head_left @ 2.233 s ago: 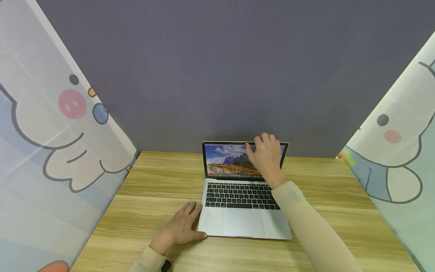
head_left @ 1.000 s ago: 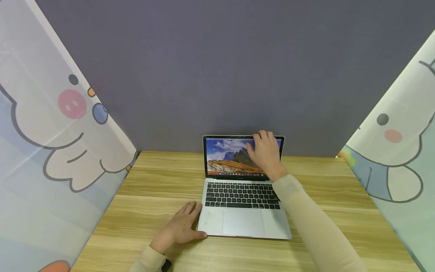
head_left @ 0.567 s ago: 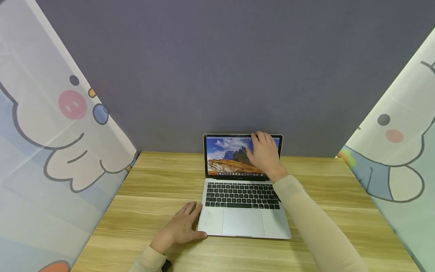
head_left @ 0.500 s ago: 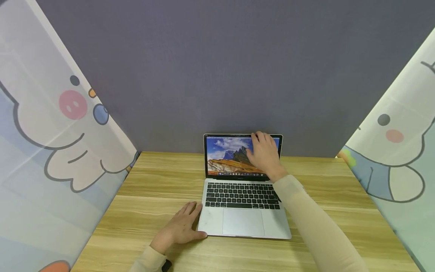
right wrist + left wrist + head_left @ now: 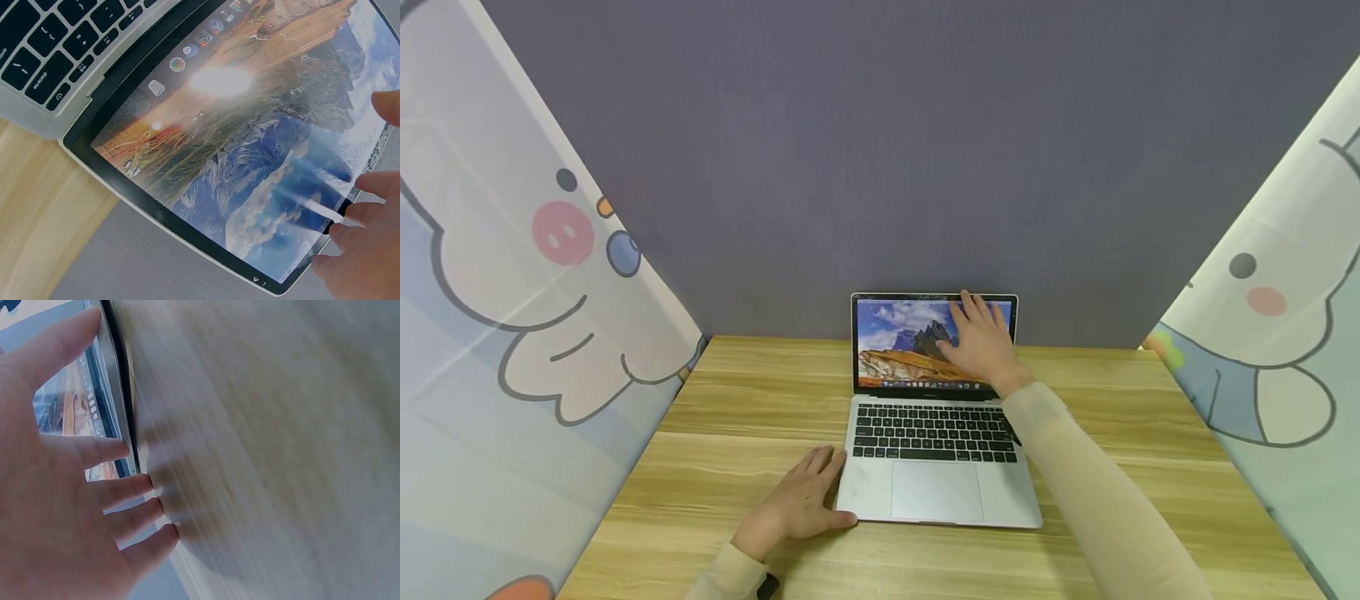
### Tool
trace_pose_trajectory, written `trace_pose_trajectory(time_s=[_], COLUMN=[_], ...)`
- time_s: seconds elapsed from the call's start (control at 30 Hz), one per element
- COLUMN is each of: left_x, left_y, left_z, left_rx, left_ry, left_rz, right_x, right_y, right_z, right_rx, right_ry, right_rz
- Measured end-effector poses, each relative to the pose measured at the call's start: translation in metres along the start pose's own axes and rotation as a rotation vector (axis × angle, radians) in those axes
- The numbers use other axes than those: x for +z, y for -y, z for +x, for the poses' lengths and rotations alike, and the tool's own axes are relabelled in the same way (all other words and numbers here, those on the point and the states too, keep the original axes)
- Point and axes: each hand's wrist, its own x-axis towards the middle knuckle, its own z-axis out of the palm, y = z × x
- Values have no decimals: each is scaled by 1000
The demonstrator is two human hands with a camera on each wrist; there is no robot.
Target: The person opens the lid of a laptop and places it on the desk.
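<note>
A silver laptop (image 5: 936,492) lies on the table with its lid up and its screen (image 5: 902,337) lit, showing a mountain picture. My left hand (image 5: 797,500) rests on the table at the laptop's left side, fingers spread, with the thumb at the base's front left corner. In the left wrist view its fingertips meet the wood beside the laptop's edge. My right hand (image 5: 983,346) is spread in front of the screen's upper right part, fingers fairly straight near the lid's top edge. Whether those fingertips touch the screen, the right wrist view (image 5: 369,231) does not settle.
The wooden table (image 5: 730,400) extends to both sides of the laptop. A grey wall panel (image 5: 880,167) rises close behind the lid. Cartoon-printed sheets (image 5: 561,333) flank the table left and right. A dark band sits on my left wrist.
The lid has tilted back from its earlier angle, with my right hand at its top edge. Since then, the right hand's fingers have spread apart and straightened. My left hand stays in place.
</note>
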Motion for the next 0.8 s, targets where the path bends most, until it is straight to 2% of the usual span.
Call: trace_pose_trajectory(time_s=[0.17, 0.5, 0.63, 0.8], left_x=[1, 0, -1, -4], left_y=[0, -1, -1, -1], left_z=[0, 0, 0, 3], left_rx=[-2, -12, -19, -11], left_ry=[2, 9, 6, 0], left_rz=[-4, -6, 1, 8], right_x=[-3, -12, -16, -20], right_y=[-1, 2, 4, 2], right_z=[-1, -8, -11, -14], right_rx=[-2, -24, -44, -69], right_ry=[45, 55, 44, -30], right_rz=[2, 5, 15, 8])
